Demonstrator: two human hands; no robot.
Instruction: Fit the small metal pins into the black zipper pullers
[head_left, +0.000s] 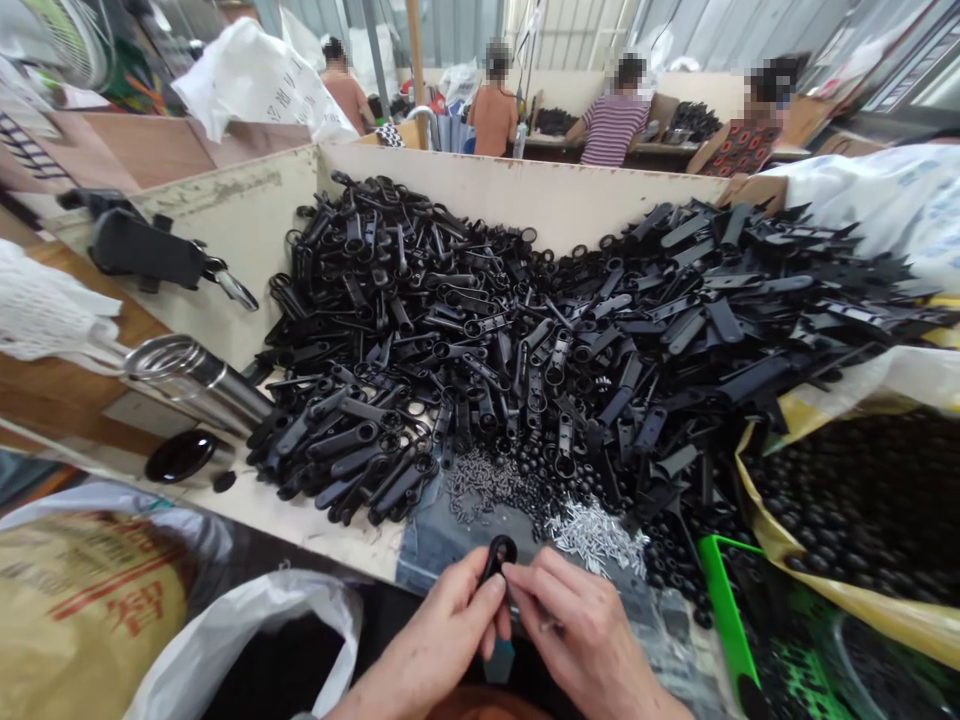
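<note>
My left hand (459,610) is closed around a black plastic part with a ring-shaped end (502,548), which points away from me. Fingertips of my right hand (574,620) are pinched together right at that ring end. A small metal pin (553,626) shows at the curled fingers of the right hand; its full shape is hidden. Just beyond the hands lie a pile of shiny silver pins (600,535) and a heap of darker small screws or pins (480,483). Small black round pieces (536,470) are scattered between and around them.
A large heap of black plastic parts (450,300) fills the walled table. Flat pointed pieces (720,310) pile up at right. A steel cup (199,380) stands left. A green tray (727,600) and a sack of black balls (862,490) are right. Several people work behind the back wall.
</note>
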